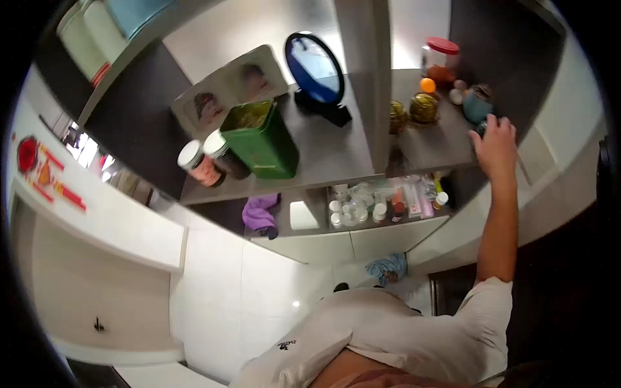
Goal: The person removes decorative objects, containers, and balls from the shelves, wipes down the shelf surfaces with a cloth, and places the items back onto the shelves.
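My right hand [497, 145] reaches to the far right end of the upper shelf. Its fingers are curled around a small dark object [482, 127], mostly hidden, whose kind I cannot make out. Just beyond the fingertips stands a teal pot-like container [477, 105] with a dark, rough top. Small pale round objects [457, 96] lie to its left, near an orange ball [427, 85]. Behind them is a clear jar with a red lid [442, 58]. An amber glass jar [424, 108] stands farther left on the same shelf. My left hand is out of view.
A vertical divider [369, 84] splits the shelf [330, 152]. Left of it stand a round mirror [315, 68], a green tin [265, 145], a white-lidded jar [200, 165] and a photo panel [226, 81]. Below are several bottles [380, 211] and a purple cloth [260, 213]. A blue bundle [388, 267] lies on the floor.
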Available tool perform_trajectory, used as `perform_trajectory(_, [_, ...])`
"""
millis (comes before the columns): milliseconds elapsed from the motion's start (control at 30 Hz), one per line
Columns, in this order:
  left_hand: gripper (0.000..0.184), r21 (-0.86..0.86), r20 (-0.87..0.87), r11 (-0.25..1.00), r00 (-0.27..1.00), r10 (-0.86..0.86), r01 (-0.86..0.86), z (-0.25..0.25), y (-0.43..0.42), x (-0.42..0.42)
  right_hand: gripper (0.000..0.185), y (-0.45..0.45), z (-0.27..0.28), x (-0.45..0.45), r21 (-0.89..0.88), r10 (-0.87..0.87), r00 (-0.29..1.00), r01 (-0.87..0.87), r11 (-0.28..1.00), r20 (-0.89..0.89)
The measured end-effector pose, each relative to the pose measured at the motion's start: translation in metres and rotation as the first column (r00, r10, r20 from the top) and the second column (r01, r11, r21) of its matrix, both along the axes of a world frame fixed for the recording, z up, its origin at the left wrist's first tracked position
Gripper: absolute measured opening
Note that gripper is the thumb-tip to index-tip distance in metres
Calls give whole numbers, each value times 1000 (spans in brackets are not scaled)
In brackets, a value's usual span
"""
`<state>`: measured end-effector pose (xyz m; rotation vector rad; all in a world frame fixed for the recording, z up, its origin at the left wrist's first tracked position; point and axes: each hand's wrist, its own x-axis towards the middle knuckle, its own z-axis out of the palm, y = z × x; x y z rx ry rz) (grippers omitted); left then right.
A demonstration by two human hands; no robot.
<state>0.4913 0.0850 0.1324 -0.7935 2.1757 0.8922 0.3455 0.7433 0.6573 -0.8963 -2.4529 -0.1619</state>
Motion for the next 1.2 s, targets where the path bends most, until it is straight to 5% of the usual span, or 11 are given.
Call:
perform_trajectory(100, [17,27,6,999,1000,22,-22,-4,10,18,50,5,1,1,-174,47,999,-48,984,-9])
perform_trajectory(200, [17,58,-7,997,999,47,-47,39,32,5,53,18,-16,6,-1,178,953,-184,983,-244])
perform_trajectory(300, [18,123,-23,983,990,137,-133,88,54,-19,55,-22,-8,24,-258,279,686,-570,780,-672])
perform_trajectory(367, [17,200,-21,959,977,211,-202,85,52,-29,54,-56,-16,28,-133,410,302,-910,392,-860])
perform_trajectory(433, [21,204,-51,974,993,108,-96,78,44,-38,52,-93,-20,24,-143,236,98,-974,-178,-967])
perform_trajectory(533, [24,191,-83,981,996,43,-27,34,19,-50,53,-120,-35,12,-171,11,200,-806,-567,-980])
perform_trajectory(600, [24,123,-56,992,998,-27,34,17,9,-52,55,-147,-33,3,-206,177,135,-846,-491,-975])
perform_trajectory(667, [26,23,-44,1000,999,10,-9,-26,-7,-48,57,-173,-26,-4,-292,590,232,-956,-6,-773])
perform_trajectory(767, [28,105,-6,978,984,-180,179,-112,-51,-46,56,-206,-4,-22,-20,802,345,-923,384,-489])
perform_trajectory(1033, [38,89,47,986,988,-148,143,-87,-49,-87,63,-235,-13,-95,-333,735,634,-765,551,-240])
perform_trajectory(1200, [38,117,0,979,985,-170,169,-78,-47,-109,70,-236,-19,-105,-258,752,598,-800,541,-278])
